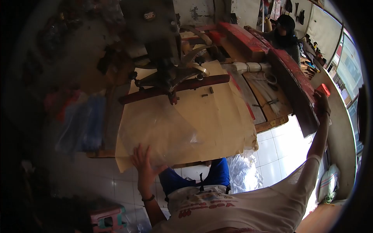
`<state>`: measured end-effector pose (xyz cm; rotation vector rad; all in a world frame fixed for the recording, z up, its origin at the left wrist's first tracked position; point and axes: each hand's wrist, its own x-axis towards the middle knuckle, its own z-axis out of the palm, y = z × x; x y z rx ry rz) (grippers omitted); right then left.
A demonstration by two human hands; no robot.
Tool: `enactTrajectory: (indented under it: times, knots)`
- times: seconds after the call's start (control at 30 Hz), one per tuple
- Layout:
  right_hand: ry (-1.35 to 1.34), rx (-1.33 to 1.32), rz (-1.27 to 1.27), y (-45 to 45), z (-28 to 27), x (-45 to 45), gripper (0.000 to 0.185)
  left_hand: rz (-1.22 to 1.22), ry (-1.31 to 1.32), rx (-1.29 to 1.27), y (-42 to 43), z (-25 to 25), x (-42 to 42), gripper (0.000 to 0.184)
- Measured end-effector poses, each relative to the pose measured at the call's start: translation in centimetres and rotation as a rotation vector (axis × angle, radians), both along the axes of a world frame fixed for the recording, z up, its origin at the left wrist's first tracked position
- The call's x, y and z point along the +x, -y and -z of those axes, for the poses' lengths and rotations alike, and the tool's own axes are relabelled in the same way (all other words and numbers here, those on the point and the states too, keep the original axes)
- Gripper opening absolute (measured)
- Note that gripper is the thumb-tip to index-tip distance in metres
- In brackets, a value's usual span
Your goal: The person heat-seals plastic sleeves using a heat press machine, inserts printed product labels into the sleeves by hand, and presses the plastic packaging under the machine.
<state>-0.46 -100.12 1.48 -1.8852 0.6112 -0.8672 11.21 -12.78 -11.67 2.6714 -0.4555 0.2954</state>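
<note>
My left hand (143, 165) lies with its fingers spread on the near edge of a clear plastic sheet (157, 132). Beneath the plastic is a large sheet of brown paper (221, 128) that covers the worktable. Far to the right, my right arm is stretched out, and my right hand (321, 104) is at the side of a long dark-red beam (293, 83). A small bright-red object (324, 89) is right beside its fingers, too small to name. Whether that hand grips anything is unclear.
A dark metal machine (165, 58) with a long red bar (186, 86) stands over the paper. Two small dark pieces (211, 90) lie on it. Blue plastic (85, 124) hangs at left. Another person (285, 35) is at the far right. A pink-and-green stool (108, 219) stands below.
</note>
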Motion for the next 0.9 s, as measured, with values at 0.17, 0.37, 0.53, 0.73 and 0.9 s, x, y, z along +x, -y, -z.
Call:
enactTrajectory:
  times: [0.17,0.37,0.53,0.73,0.9]
  knots:
    - [-0.074,-0.014,-0.079,-2.0,-1.1,-0.3,0.029,-0.001,0.005,0.019,-0.1,0.3,0.2,0.113]
    - [-0.268,-0.147,-0.019,1.9,-0.3,-0.2,0.039,0.008,0.014,0.008,-0.3,-0.4,-0.2,0.104]
    - [-0.551,-1.055,0.498,4.2,1.0,0.5,0.045,0.027,0.016,0.037,-0.5,-1.1,-0.6,0.103]
    - [-0.083,-0.452,-0.245,-8.0,-3.3,8.2,0.033,0.062,0.018,-0.01,0.6,-1.4,-1.2,0.101]
    - [-0.41,-0.549,-0.904,-36.3,-8.9,8.6,0.03,0.117,0.033,0.086,2.0,-2.6,-2.0,0.08]
